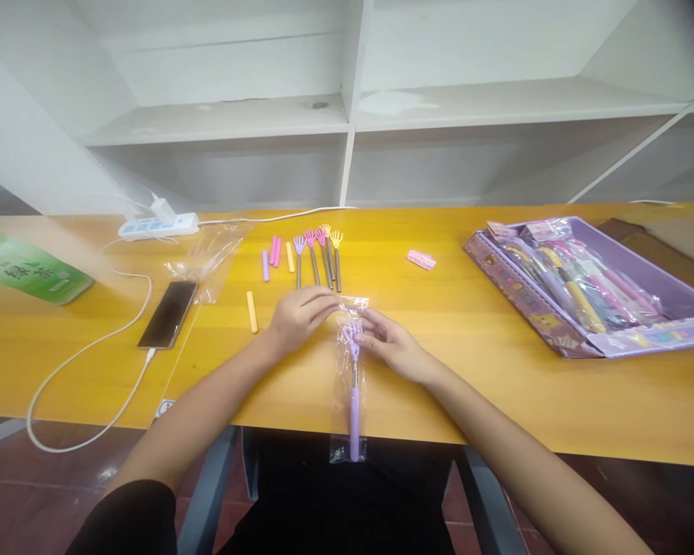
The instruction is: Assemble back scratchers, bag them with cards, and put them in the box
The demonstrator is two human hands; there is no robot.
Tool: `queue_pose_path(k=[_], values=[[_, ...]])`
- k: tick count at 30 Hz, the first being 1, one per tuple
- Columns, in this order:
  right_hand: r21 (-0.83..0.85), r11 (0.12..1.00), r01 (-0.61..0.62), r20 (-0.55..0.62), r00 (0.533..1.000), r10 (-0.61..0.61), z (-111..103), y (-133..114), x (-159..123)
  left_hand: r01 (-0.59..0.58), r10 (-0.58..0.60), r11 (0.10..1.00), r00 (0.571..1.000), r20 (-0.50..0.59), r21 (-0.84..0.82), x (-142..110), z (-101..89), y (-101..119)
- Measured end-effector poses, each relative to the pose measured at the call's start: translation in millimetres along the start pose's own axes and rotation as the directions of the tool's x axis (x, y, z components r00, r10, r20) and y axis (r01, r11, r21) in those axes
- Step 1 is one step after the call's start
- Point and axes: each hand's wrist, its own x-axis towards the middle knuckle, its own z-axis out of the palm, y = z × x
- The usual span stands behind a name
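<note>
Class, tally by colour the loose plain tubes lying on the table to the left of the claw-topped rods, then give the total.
Purple tube: 1
Pink tubes: 2
Yellow tubes: 2
Total: 5

White shelves [352, 108] back a yellow table [375, 262] — reddish floor [28, 501], apparently tiled.

the head view looks forward and down across the desk [375, 258] from close above.

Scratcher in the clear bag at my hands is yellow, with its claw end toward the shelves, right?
No, the head view shows the scratcher in the clear bag is purple, not yellow; its claw end does point toward the shelves.
</note>
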Motion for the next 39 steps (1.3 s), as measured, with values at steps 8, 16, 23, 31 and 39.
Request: queue_pose_path(k=[8,16,23,31,39], values=[[0.029,0.999,-0.042,0.040,0.998,0.041,2,0,-1,0.113,-0.119,0.990,0.990,0.071,0.084,0,0.6,1],[0.043,0.997,-0.072,0.086,0.994,0.068,7,-1,-2,0.373,-0.361,0.915,0.927,0.105,-0.152,-4,11.4,8],[0.018,0.997,-0.082,0.051,0.995,0.081,5,3,-3,0.523,-0.525,0.787,0.846,0.090,-0.327,-7,13.2,9],[0.080,0.996,-0.049,0.017,0.999,0.048,6,1,-1,0.478,-0.499,0.791,0.865,0.050,-0.383,-4,12.5,12],[0.049,0.998,-0.041,0.026,0.999,0.040,6,5,-2,0.525,-0.555,0.701,0.827,0.094,-0.483,-7,15.0,10]])
